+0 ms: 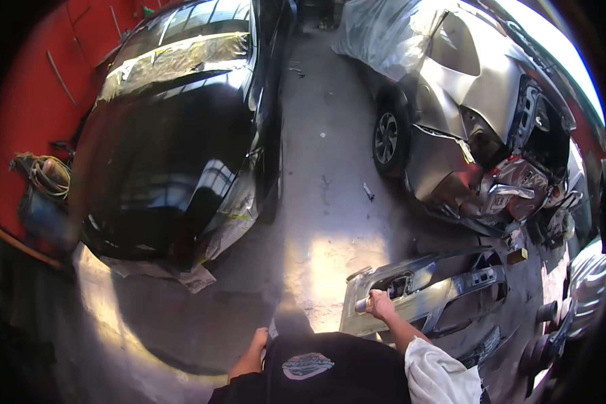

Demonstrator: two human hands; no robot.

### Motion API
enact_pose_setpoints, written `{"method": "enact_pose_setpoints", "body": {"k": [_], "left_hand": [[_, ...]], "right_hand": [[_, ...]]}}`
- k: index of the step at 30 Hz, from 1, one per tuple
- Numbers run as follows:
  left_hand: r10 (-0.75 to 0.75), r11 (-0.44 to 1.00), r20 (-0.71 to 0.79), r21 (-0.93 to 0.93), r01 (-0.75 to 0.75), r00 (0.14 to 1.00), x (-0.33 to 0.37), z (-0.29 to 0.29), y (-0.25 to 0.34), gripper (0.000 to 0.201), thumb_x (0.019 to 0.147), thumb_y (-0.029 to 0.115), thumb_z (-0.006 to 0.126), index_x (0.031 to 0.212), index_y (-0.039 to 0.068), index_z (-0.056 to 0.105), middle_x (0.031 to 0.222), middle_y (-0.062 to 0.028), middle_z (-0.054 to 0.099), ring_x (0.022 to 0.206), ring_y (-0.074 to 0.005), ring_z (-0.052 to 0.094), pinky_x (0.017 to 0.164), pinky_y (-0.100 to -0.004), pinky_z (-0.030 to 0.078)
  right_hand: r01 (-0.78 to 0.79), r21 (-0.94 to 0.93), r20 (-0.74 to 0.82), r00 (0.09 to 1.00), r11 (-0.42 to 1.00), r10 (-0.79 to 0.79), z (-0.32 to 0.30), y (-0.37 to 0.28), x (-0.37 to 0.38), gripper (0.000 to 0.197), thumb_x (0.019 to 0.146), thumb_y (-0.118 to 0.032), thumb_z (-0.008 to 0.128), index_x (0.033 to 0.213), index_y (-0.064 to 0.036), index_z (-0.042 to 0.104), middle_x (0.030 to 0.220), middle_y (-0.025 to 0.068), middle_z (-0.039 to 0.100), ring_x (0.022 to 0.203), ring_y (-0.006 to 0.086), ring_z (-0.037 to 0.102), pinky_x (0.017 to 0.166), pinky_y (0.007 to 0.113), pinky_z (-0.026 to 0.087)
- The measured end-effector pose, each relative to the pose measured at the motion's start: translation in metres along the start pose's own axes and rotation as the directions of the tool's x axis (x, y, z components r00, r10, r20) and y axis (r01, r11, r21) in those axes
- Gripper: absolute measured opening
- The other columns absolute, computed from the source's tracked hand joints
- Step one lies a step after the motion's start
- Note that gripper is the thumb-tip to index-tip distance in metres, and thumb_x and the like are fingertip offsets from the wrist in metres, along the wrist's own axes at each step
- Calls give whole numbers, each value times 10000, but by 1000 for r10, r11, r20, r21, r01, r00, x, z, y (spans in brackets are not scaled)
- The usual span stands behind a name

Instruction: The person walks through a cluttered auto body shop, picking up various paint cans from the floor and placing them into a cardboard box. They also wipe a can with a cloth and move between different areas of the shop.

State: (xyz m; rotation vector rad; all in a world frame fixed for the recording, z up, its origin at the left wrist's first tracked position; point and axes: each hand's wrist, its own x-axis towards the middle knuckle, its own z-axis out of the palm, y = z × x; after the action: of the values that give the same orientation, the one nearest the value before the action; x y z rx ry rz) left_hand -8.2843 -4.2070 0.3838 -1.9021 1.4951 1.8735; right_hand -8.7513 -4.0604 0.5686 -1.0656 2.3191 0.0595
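My right hand [382,307] is closed around a small pale cylinder [362,306], held above a grey car bumper [421,299] that lies on the floor to the right; whether the cylinder is a can or a cup cannot be made out. A white cloth [444,374] hangs over my right forearm. Close to my body on the left, my left hand [258,341] has its fingers curled beside a narrow pale edge [273,329]. What that hand holds is mostly hidden.
A black car [161,155] with masking paper [175,64] on its windshield stands left. To the right is a silver car [451,87] with its front taken apart and plastic sheeting [384,40] over it. Coiled hoses [50,176] hang by the red wall [34,101].
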Motion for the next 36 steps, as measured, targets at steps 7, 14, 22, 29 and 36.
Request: {"method": "enact_pose_setpoints", "body": {"k": [7, 14, 22, 29, 36], "left_hand": [[204, 970, 123, 108, -218, 971, 166, -83, 399, 348, 960, 243, 637, 1251, 54, 658, 903, -41, 686, 637, -120, 594, 531, -295, 500], [116, 993, 95, -29, -114, 989, 302, -69, 624, 342, 980, 222, 619, 1276, 52, 641, 923, -45, 678, 659, -119, 587, 581, -288, 514], [307, 912, 11, 283, -297, 952, 362, -45, 793, 354, 944, 237, 651, 1209, 8, 703, 1022, -130, 750, 921, -184, 691, 858, -342, 535], [67, 990, 0, 127, -66, 998, 527, -70, 887, 348, 959, 240, 629, 1217, 14, 691, 937, -123, 718, 807, -201, 665, 712, -361, 546], [-75, 984, 141, 174, 50, 987, 743, -113, 1164, 351, 963, 237, 624, 1234, 22, 680, 915, -117, 697, 748, -191, 644, 629, -358, 536]], "right_hand": [[-291, 169, 80, 956, 942, 282, -91, -7, 115, 727, 725, -378, 880, 1328, -206, 514, 1261, 252, 553, 1101, 431, 638, 937, 474, 531], [-514, 73, 311, 826, 854, 470, -132, 63, 293, 661, 774, -321, 795, 1347, -163, 505, 1294, 271, 581, 1159, 404, 646, 954, 461, 548], [-281, 66, 241, 936, 957, 258, -393, 38, 605, 821, 668, -365, 919, 1360, -188, 516, 1293, 261, 584, 1178, 405, 635, 980, 456, 541], [-136, 125, -27, 990, 983, 140, -586, -54, 896, 786, 726, -320, 898, 1384, -206, 484, 1284, 243, 549, 1156, 417, 631, 986, 461, 534], [-206, 182, -65, 973, 962, 221, -727, -91, 1091, 751, 709, -308, 889, 1352, -224, 509, 1284, 244, 548, 1181, 454, 606, 1022, 506, 500]]}}
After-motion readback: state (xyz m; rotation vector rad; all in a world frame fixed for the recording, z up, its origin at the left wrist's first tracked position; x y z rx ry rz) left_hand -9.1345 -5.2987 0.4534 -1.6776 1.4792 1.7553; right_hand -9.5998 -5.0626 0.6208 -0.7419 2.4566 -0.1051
